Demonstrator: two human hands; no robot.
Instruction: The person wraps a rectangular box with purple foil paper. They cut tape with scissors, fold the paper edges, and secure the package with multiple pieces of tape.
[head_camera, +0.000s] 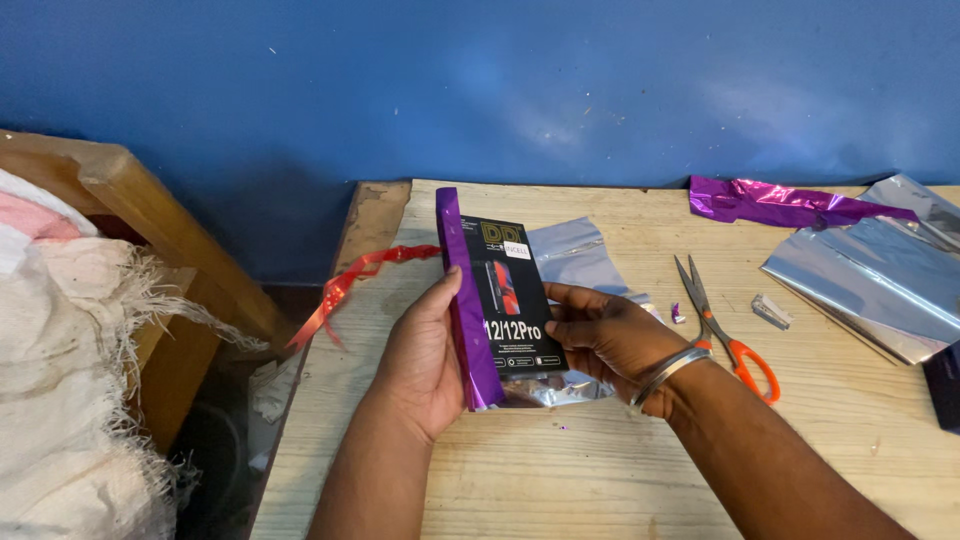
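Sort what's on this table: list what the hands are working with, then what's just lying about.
In hand: black box, purple wrapping strip, left hand, right hand.

Lying about: scissors, red ribbon, silver sheets, crumpled purple foil, small stapler.

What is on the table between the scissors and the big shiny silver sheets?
A small silver stapler lies on the bare wood between the scissors and the silver sheets, seen in the head view.
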